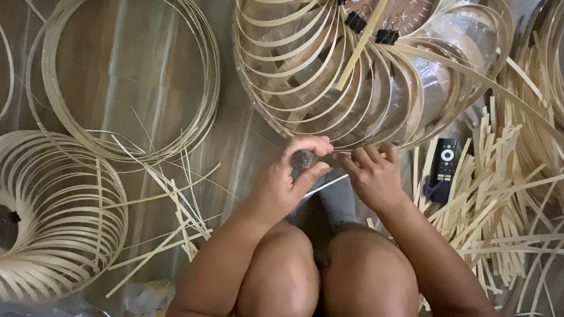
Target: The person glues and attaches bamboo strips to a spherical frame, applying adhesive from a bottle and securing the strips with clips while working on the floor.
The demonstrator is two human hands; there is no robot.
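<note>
A lampshade frame [303, 67] of many curved bamboo strips lies on the wooden floor in front of me, its strips fanned from a round wooden disc [409, 0] and held by black binder clips [355, 21]. My left hand [289, 180] grips a small dark round object [304, 158] at the frame's near edge. My right hand [373, 173] pinches a thin bamboo strip [346, 154] at that same edge. The two hands almost touch. My bare knees [326, 272] fill the bottom centre.
A finished bamboo shade [40, 210] lies at the left. Coiled bamboo hoops [123, 70] rest at upper left and more hoops [563, 54] at far right. Loose cut strips [509, 191] pile at the right, beside a black remote control [444, 163]. Stray strips [169, 209] lie left of my knee.
</note>
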